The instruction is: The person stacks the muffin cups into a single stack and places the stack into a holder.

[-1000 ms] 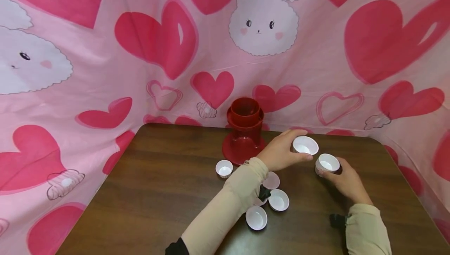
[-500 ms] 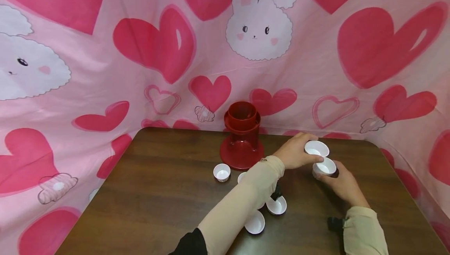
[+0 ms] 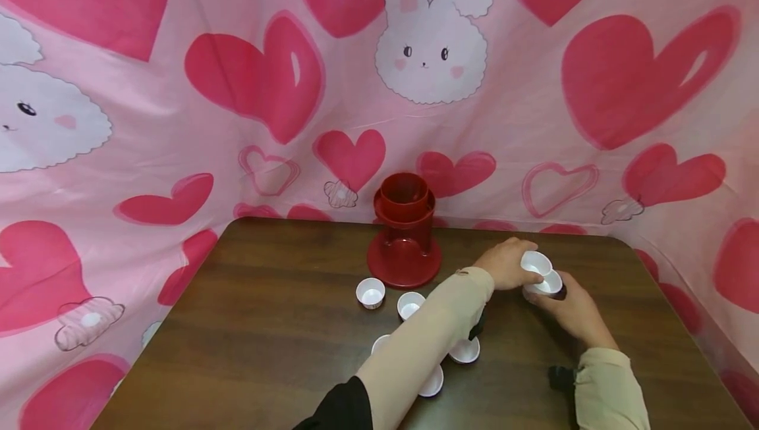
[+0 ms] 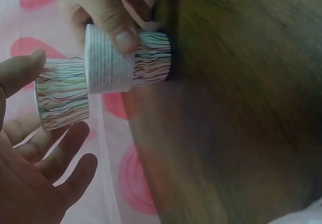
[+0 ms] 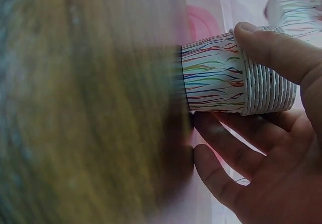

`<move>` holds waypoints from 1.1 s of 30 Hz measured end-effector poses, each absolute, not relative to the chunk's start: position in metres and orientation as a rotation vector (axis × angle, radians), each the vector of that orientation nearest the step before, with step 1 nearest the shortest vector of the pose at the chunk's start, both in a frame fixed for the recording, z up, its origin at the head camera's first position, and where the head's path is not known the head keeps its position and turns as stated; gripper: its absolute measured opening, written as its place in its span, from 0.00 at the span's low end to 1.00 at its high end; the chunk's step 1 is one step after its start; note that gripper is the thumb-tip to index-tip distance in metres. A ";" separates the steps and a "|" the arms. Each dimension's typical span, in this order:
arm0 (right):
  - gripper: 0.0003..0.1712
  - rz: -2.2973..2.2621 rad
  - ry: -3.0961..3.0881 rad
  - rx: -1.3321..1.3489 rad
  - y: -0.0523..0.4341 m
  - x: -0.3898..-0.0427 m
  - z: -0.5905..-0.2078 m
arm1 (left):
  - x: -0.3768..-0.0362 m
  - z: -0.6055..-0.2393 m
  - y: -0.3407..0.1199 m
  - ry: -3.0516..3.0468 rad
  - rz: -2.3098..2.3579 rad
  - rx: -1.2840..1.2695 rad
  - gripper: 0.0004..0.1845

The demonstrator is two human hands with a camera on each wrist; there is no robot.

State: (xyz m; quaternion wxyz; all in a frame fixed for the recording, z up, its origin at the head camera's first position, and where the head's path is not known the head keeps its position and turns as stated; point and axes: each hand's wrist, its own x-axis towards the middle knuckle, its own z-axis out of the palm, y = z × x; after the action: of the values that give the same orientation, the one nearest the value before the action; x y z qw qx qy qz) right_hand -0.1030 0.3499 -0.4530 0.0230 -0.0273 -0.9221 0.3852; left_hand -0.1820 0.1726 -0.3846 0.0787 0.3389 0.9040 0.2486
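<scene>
My left hand (image 3: pixel 506 265) holds a single white paper baking cup (image 3: pixel 536 263) between thumb and fingers. Wavy coloured lines run round that cup's side (image 4: pixel 63 93) in the left wrist view. Just below and to its right, my right hand (image 3: pixel 578 311) grips a stack of nested paper baking cups (image 5: pixel 214 75), their layered rims showing in the right wrist view. The single cup's base sits at the mouth of the stack, overlapping it in the head view. How far it reaches inside is hidden.
More white cups lie mouth up on the brown table (image 3: pixel 284 338), among them one cup (image 3: pixel 370 293) left of the others. My left forearm partly covers several. A red round-based stand with a cup-like top (image 3: pixel 406 232) is near the back edge, before a pink heart-patterned cloth (image 3: pixel 350 87).
My left hand has carried its cup rightward and down to the top of the stack. My right hand stays nearly in place with the stack. The head view has shifted slightly.
</scene>
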 end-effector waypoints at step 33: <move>0.45 1.175 -2.883 -0.020 0.355 -0.101 -0.453 | -0.166 -0.405 0.201 2.695 0.773 0.995 0.32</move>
State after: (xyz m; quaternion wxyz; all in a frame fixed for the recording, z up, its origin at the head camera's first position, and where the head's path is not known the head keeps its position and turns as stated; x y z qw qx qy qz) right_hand -0.1010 0.3548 -0.4531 0.0139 -0.0065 -0.9259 0.3774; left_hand -0.1659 0.2006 -0.4046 0.0830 0.3331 0.9028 0.2590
